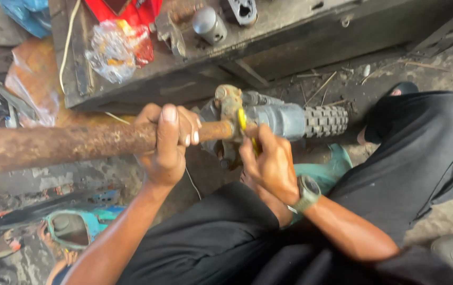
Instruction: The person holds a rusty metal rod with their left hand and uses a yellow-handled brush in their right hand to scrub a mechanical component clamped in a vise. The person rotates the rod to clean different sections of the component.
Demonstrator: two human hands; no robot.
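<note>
The rusty bar (68, 143) lies flat across the picture, low over the dirty floor (437, 58), and runs from the left edge to a rusty clamp (230, 108) in the middle. The left hand (165, 140) is wrapped tight around the bar close to that end, thumb on top, fingers (190, 129) curled shut on it. The right hand (271, 163), with a watch (307, 193) on its wrist, pinches a thin yellow tool (242, 120) and pokes its tip in where the bar meets the clamp. The fingers of that hand are closed on the yellow tool. Just past the clamp sits a grey handle part (282, 119) with a bumpy rubber grip (325, 121). I think the yellow tool is a small screwdriver, but the hand hides most of it, so I cannot be sure. To do this bit well, the left hand should hold the bar very still, so the joint does not wobble. The right hand should push gently and straight, because a slip could jab the other hand, which is very near. It helps to keep the tip right in the gap and not lean hard on it. The person's knees in black trousers (422, 153) are close by. A dark wooden table (290, 31) behind holds a crinkled plastic bag (113, 50) and a small grey cylinder (209, 24).
</note>
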